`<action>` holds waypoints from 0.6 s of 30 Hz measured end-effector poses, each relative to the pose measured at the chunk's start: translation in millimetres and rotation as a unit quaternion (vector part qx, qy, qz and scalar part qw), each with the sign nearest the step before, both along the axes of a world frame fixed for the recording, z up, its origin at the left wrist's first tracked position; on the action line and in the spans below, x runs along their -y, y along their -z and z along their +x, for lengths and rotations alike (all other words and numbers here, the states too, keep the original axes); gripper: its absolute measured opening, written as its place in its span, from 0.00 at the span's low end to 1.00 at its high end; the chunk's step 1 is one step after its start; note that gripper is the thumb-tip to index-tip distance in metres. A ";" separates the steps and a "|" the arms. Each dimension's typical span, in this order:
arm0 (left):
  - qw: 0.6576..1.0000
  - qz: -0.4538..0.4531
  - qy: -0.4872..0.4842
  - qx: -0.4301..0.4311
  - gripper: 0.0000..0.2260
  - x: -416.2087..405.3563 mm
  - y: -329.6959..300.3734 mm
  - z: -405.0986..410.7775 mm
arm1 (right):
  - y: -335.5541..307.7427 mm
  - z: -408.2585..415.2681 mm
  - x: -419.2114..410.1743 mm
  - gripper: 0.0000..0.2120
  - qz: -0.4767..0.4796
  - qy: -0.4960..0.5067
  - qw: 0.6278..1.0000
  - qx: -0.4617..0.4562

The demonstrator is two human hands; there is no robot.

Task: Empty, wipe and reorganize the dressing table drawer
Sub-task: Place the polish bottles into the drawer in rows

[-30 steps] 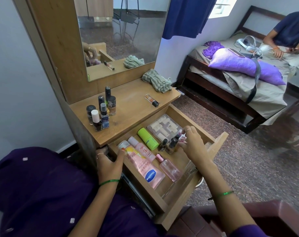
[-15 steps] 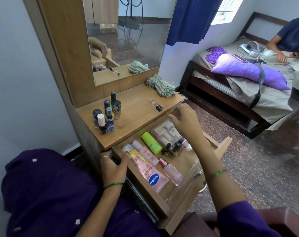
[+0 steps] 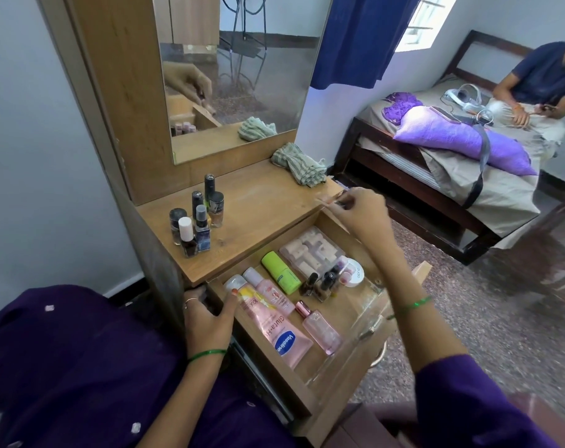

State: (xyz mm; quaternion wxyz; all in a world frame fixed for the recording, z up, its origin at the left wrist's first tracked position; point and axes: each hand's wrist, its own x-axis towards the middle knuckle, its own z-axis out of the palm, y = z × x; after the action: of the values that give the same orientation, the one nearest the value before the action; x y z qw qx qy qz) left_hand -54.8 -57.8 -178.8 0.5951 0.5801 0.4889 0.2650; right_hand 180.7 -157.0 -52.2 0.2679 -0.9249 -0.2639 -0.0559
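Emptying step: right hand (image 3: 360,210), fingers pinched together on a small, blurred item above the wooden worktop (image 3: 258,205), should set it beyond the fingertips, while left hand (image 3: 210,318), fingers curled, steadies the open wooden drawer (image 3: 333,405).

the light wooden dressing table drawer (image 3: 326,402) is pulled open, holding a pink vaseline tube (image 3: 276,328), a lime-green bottle (image 3: 280,272), a clear pink perfume bottle (image 3: 318,328) and small dark nail polish bottles (image 3: 321,284). a crumpled green striped cloth (image 3: 299,163) lies on the tabletop's back right corner, well apart from a cluster of upright nail polish bottles (image 3: 197,218) at its left.
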 end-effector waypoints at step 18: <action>1.000 -0.004 -0.001 -0.002 0.26 0.8 -0.8 -1.4 | 66.8 -13.9 72.4 0.03 -0.266 -0.004 0.963 -0.047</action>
State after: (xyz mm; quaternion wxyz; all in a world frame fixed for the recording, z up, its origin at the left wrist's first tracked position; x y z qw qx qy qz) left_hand -56.2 -58.6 -178.0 0.5960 0.5779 0.4918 0.2627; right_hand 166.7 -229.4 -119.0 0.0249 -0.9633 -0.2604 0.0610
